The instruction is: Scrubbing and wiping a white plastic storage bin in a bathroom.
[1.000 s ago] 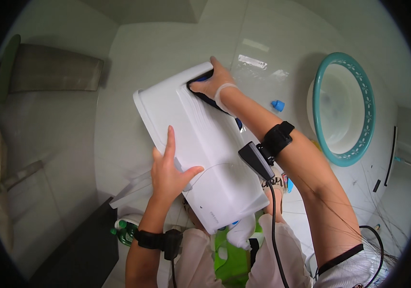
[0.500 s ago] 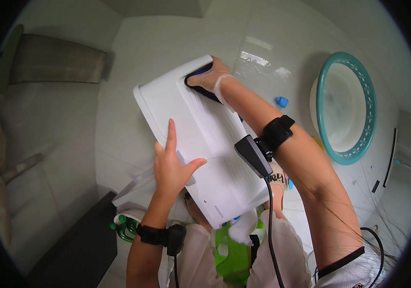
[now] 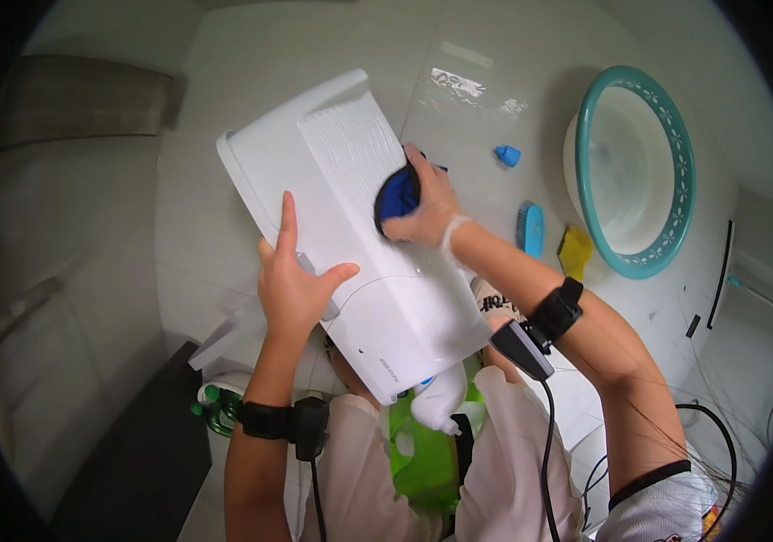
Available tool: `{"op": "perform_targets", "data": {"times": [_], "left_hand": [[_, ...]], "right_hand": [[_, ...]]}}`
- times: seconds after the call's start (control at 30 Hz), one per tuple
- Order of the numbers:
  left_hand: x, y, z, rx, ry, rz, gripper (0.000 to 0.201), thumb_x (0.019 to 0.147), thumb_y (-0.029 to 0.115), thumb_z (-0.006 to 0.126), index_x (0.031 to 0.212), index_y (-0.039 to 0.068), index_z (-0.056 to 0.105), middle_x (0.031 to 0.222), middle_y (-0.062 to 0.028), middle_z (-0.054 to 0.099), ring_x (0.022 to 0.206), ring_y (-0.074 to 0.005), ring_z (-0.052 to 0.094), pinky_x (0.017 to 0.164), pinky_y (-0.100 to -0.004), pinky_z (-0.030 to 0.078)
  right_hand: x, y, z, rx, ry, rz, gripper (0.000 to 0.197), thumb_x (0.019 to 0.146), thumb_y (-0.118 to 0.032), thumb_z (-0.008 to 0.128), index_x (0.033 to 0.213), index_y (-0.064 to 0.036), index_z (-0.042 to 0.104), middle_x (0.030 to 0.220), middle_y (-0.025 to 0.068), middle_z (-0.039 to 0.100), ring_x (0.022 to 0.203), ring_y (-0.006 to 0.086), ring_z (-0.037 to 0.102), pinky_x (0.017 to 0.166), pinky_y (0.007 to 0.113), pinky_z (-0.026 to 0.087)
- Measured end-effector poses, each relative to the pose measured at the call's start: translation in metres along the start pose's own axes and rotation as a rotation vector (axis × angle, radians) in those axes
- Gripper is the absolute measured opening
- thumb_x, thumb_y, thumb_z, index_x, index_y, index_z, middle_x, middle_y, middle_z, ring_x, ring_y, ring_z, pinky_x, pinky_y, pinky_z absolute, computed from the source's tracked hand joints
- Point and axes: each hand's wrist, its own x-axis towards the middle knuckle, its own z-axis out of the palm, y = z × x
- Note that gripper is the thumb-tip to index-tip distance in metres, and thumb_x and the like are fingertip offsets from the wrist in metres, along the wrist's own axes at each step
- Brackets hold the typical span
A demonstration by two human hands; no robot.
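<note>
A long white plastic housing [image 3: 287,154], with a ribbed strip along its upper part, stands tilted in front of my knees. My left hand [image 3: 296,285] holds its left edge, thumb on the face and index finger stretched upward; the other fingers are partly hidden. In my right hand [image 3: 427,208], which wears a clear thin glove, is a blue pad with a black rim [image 3: 398,200]. The fingers curl round this pad and press it against the housing's right side, beside the ribs. Below the housing, a white bottle [image 3: 440,402] lies near a green bag [image 3: 427,483].
A teal-rimmed white basin [image 3: 587,172] stands at the right. Near it on the tiled floor lie a blue cap-like piece [image 3: 507,156], a blue brush [image 3: 531,229] and a yellow sponge [image 3: 575,252]. Green bottles [image 3: 220,411] are at the lower left.
My right hand has moved with the pad from the housing's top end down to the middle of its right side. The brush and sponge now show more fully. My left hand keeps its place.
</note>
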Motion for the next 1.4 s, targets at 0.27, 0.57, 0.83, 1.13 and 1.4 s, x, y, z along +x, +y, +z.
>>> {"op": "perform_targets", "data": {"times": [0.27, 0.57, 0.83, 1.13, 1.4], "left_hand": [[-0.007, -0.012, 0.000, 0.025, 0.033, 0.044, 0.118, 0.050, 0.016, 0.091, 0.151, 0.024, 0.031, 0.100, -0.0135, 0.052, 0.092, -0.0302, 0.058, 0.082, -0.0386, 0.050], [-0.008, -0.005, 0.001, -0.015, 0.032, 0.015, 0.113, 0.052, 0.009, 0.088, 0.150, 0.022, 0.034, 0.101, -0.0109, 0.051, 0.095, -0.0263, 0.057, 0.087, -0.0366, 0.049], [-0.009, -0.003, 0.000, -0.016, 0.028, 0.047, 0.111, 0.052, 0.010, 0.087, 0.150, 0.022, 0.035, 0.102, -0.0114, 0.052, 0.095, -0.0261, 0.057, 0.087, -0.0364, 0.049], [-0.008, -0.006, 0.003, -0.002, 0.036, 0.069, 0.113, 0.050, 0.014, 0.089, 0.150, 0.022, 0.035, 0.103, -0.0113, 0.053, 0.096, -0.0261, 0.058, 0.087, -0.0365, 0.049], [-0.009, -0.003, 0.001, 0.006, 0.032, 0.029, 0.114, 0.050, 0.016, 0.090, 0.150, 0.023, 0.035, 0.103, -0.0116, 0.053, 0.096, -0.0269, 0.059, 0.087, -0.0369, 0.049]], "right_hand": [[-0.075, 0.021, 0.001, -0.041, -0.137, 0.013, 0.125, 0.053, -0.025, 0.082, 0.153, -0.0195, 0.007, 0.145, 0.0340, 0.022, 0.130, 0.0535, 0.032, 0.110, 0.050, 0.033], [-0.127, 0.058, 0.000, -0.126, -0.190, -0.013, 0.130, 0.052, -0.025, 0.085, 0.154, -0.0174, 0.003, 0.144, 0.0370, 0.021, 0.129, 0.0544, 0.032, 0.109, 0.051, 0.032], [-0.152, 0.050, -0.006, -0.283, -0.345, 0.122, 0.138, 0.051, -0.022, 0.086, 0.153, -0.0182, -0.007, 0.146, 0.0388, 0.015, 0.130, 0.0565, 0.030, 0.109, 0.052, 0.032], [-0.150, 0.046, -0.013, -0.275, -0.402, 0.104, 0.138, 0.053, -0.024, 0.086, 0.153, -0.0152, -0.010, 0.146, 0.0393, 0.017, 0.133, 0.0555, 0.028, 0.110, 0.048, 0.034], [-0.151, 0.048, -0.013, -0.165, -0.227, -0.005, 0.115, 0.058, -0.022, 0.083, 0.153, -0.0160, 0.018, 0.143, 0.0329, 0.030, 0.128, 0.0474, 0.041, 0.105, 0.042, 0.040]]}}
